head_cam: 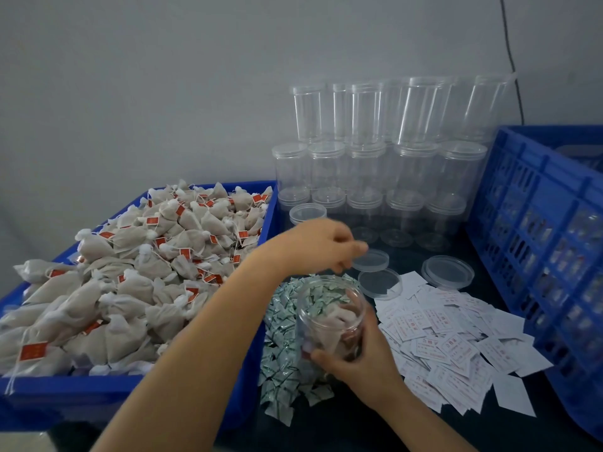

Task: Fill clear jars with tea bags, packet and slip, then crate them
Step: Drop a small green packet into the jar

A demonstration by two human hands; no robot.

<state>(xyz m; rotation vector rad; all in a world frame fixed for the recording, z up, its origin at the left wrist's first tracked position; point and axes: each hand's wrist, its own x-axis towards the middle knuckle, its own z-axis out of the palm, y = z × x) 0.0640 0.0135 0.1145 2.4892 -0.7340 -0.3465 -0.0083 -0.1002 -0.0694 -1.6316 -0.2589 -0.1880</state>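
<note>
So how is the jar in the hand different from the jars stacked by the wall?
The held jar has tea bags inside and no lid on; the stacked jars look empty, and many have lids on. The held jar is tilted in the right hand, over the green-and-white packets; the stacked jars stand upright in rows against the wall. Both are clear, round plastic.

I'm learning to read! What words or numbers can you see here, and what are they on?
No text can be read here.
Red tags on the tea bags: marks too blurred to read.
White slips: red print, too small and blurred.
Green and white packets: print too small.
Jars and crates: no writing visible.
</note>
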